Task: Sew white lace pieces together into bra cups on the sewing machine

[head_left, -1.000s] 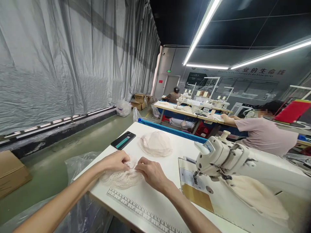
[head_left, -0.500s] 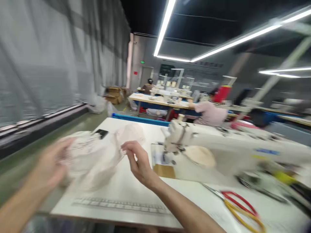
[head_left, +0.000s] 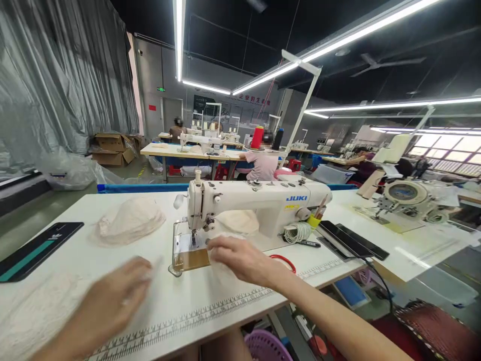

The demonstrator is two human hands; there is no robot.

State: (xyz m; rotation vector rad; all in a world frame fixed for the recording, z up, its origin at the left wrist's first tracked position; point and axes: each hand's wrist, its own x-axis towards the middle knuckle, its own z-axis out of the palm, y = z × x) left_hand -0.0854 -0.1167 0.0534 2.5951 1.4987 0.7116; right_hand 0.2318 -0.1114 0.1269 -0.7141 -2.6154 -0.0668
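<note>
Fabric piece [head_left: 221, 260] under right hand [head_left: 240, 258], fingers flat, beside needle plate [head_left: 188, 248]; left hand [head_left: 112, 301] blurred, grip unclear.

Cream lace piece [head_left: 221, 260]: crumpled, flat on white table, frame centre, under right hand, just beside needle plate. 2nd lace piece [head_left: 37, 311], lower left, blurred.

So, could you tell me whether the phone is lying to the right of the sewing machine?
No, the phone lies far left of the sewing machine.
</note>
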